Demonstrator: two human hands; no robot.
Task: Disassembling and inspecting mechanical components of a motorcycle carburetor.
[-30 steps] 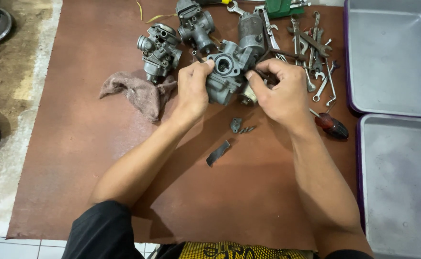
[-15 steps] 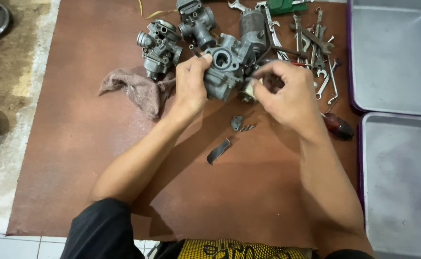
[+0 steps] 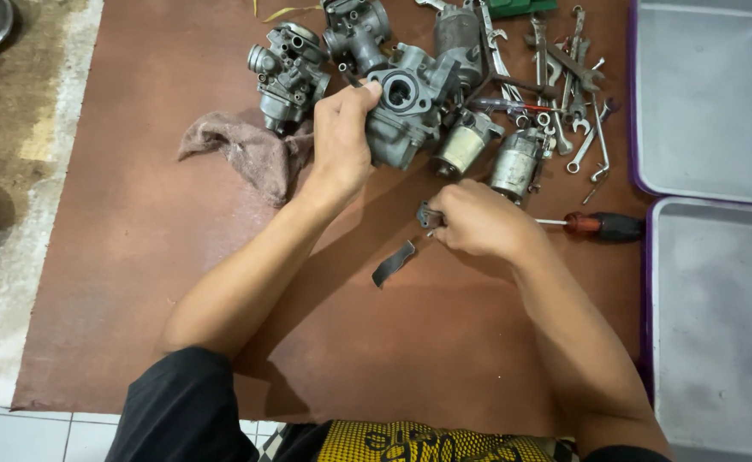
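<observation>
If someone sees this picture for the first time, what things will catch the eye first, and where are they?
First comes the grey carburetor body gripped in the left hand at the top centre of the brown mat. Just below it, the right hand closes on a small metal part, with a dark flat strip lying beside. To the upper right lies a heap of wrenches, and a red-handled screwdriver points toward the right hand.
</observation>
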